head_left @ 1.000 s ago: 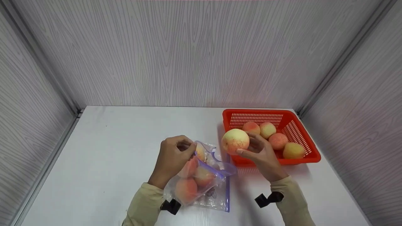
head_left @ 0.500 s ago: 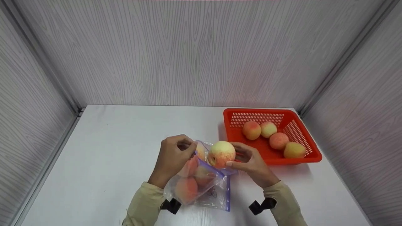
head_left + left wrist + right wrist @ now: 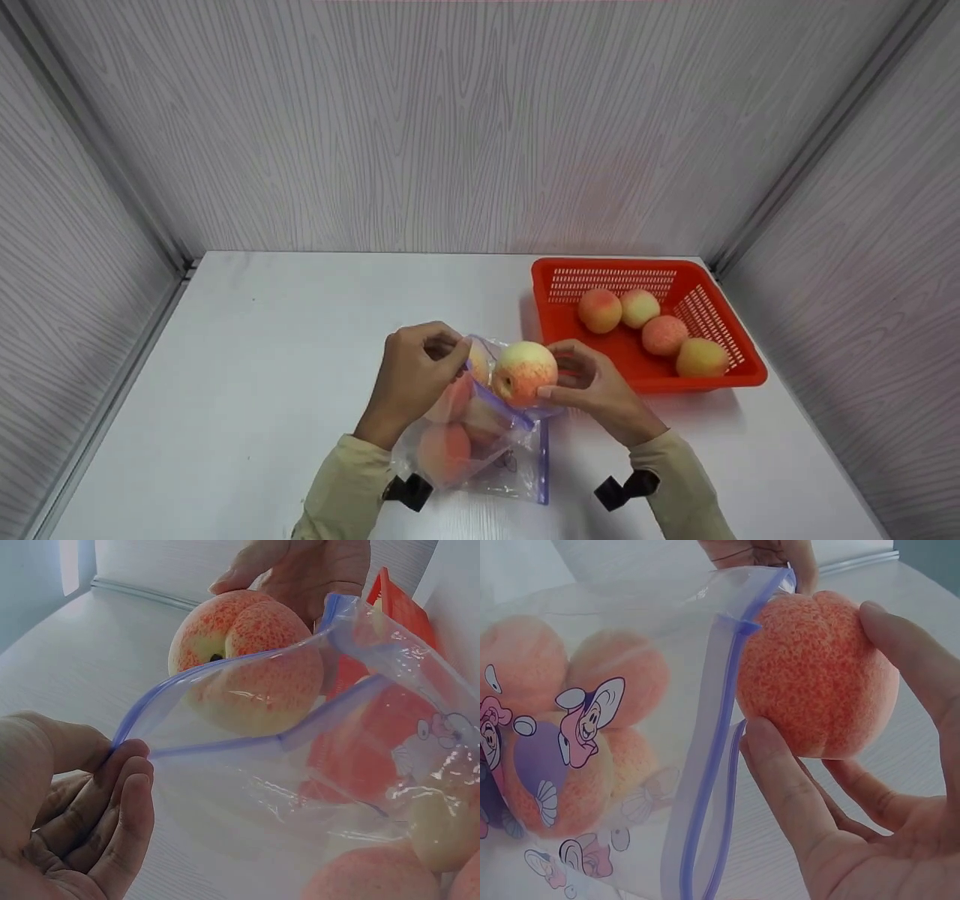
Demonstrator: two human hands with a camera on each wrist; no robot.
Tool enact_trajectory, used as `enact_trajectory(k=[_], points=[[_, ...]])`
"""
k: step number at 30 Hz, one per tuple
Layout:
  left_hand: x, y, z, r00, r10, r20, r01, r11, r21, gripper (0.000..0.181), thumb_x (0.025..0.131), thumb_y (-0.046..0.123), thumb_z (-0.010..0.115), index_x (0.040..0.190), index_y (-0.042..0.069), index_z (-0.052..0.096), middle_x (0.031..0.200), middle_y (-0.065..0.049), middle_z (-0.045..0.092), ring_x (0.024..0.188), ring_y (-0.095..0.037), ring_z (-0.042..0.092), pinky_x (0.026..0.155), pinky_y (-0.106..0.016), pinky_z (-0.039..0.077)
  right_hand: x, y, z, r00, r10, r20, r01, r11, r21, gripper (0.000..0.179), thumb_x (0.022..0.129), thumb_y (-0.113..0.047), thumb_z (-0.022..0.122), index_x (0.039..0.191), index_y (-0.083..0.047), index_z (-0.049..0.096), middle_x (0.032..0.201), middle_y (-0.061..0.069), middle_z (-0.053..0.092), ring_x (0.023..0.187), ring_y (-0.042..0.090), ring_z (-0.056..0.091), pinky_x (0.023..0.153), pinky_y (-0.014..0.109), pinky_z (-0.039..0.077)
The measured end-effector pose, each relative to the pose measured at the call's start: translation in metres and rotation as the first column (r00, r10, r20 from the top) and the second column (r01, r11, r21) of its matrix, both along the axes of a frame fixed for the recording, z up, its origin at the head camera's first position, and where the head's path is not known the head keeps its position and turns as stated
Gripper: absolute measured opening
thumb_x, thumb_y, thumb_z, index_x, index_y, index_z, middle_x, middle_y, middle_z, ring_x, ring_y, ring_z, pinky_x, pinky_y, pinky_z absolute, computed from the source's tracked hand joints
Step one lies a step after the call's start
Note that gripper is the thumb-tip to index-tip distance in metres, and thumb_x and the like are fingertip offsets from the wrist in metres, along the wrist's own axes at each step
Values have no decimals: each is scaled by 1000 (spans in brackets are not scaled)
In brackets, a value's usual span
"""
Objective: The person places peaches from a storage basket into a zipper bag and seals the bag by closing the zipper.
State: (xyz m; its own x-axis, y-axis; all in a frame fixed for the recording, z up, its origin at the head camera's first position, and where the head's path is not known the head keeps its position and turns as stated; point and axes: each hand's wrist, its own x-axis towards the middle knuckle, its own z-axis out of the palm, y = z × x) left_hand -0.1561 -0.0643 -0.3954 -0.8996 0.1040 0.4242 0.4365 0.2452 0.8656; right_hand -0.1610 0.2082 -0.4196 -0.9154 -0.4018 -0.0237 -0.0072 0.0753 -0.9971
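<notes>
My left hand (image 3: 415,375) pinches the purple zip edge of a clear printed zip bag (image 3: 247,787) between thumb and fingers. Several peaches (image 3: 562,787) are inside the bag, which lies on the table. In my right hand (image 3: 600,390) is a yellow and red peach (image 3: 526,371), gripped between thumb and fingers. That peach is at the bag's mouth, right of my left hand. In the right wrist view the purple zip strip (image 3: 712,750) runs alongside the peach's left side. How far the peach is inside the mouth, I cannot tell.
A red plastic basket (image 3: 551,315) stands at the back right of the white table (image 3: 285,360). Several peaches (image 3: 664,335) sit in it. Grey wood-grain panels (image 3: 420,127) rise behind and on both sides.
My right hand has moved left and down with the peach, from the basket's near left corner to the bag's mouth. The left hand keeps its place on the bag's edge.
</notes>
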Motion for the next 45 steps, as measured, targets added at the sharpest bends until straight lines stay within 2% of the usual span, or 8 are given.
enact_trajectory(k=[9, 20, 24, 29, 34, 38, 41, 45], points=[[0, 0, 1, 1000, 0, -12, 0, 1000, -15, 13, 93, 4, 70, 81, 5, 73, 71, 3, 70, 59, -10, 66, 57, -28, 59, -1, 3, 0, 999, 1, -54, 3, 997, 74, 45, 90, -19, 77, 131, -7, 64, 126, 14, 66, 115, 34, 61, 101, 48, 49], [-1, 2, 2, 1000, 7, -21, -7, 1000, -17, 12, 92, 3, 71, 80, 4, 72, 69, 4, 69, 59, -10, 65, 57, -28, 58, -1, 3, -3, 998, 24, -60, -23, 1000, 15, 36, 94, -12, 72, 128, -2, 64, 123, 18, 67, 110, 36, 64, 96, 52, 54], [-1, 2, 2, 1000, 2, -23, -2, 1000, -17, 13, 92, 3, 71, 79, 4, 72, 68, 4, 69, 58, -10, 65, 56, -27, 57, -1, 2, -3, 999, 36, -34, -36, 999, -3, 36, 95, -10, 71, 128, 1, 64, 121, 20, 68, 103, 39, 69, 92, 52, 56], [-2, 1, 2, 1000, -8, -21, 8, 1000, -16, 15, 93, 4, 70, 78, 4, 72, 66, 3, 68, 57, -11, 65, 56, -27, 57, 0, -1, -5, 999, 33, -44, -33, 999, -13, 33, 93, -9, 73, 121, 7, 65, 112, 20, 70, 92, 33, 73, 88, 46, 59], [-2, 2, 1, 999, 0, -33, -1, 1000, -27, 13, 93, 4, 71, 80, 4, 72, 69, 3, 69, 58, -9, 66, 57, -27, 58, 1, 0, -9, 996, 65, -55, -68, 996, -53, 29, 95, -4, 70, 117, 13, 65, 110, 26, 70, 95, 30, 73, 90, 47, 58], [-2, 3, 0, 999, 6, -36, -7, 1000, -26, 12, 93, 4, 71, 81, 6, 73, 70, 3, 70, 58, -9, 66, 57, -27, 59, 3, 2, -8, 992, -36, -124, 33, 999, -26, 23, 95, -7, 71, 113, 7, 70, 106, 22, 71, 93, 29, 68, 85, 41, 60], [-2, 4, 0, 999, 16, -30, -16, 1000, -18, 12, 92, 5, 71, 80, 6, 73, 71, 2, 70, 59, -9, 66, 58, -27, 59, 5, 5, -4, 974, -130, -184, 135, 991, 13, 22, 95, -11, 71, 113, 2, 72, 102, 19, 71, 87, 33, 62, 74, 34, 60], [-3, 4, -1, 999, 27, -18, -27, 1000, -4, 12, 92, 5, 72, 80, 6, 73, 73, 1, 71, 61, -9, 67, 59, -26, 59, 7, 8, 3, 951, -188, -247, 199, 980, 21, 20, 96, -10, 71, 114, -1, 72, 96, 22, 67, 78, 32, 59, 65, 31, 57]])
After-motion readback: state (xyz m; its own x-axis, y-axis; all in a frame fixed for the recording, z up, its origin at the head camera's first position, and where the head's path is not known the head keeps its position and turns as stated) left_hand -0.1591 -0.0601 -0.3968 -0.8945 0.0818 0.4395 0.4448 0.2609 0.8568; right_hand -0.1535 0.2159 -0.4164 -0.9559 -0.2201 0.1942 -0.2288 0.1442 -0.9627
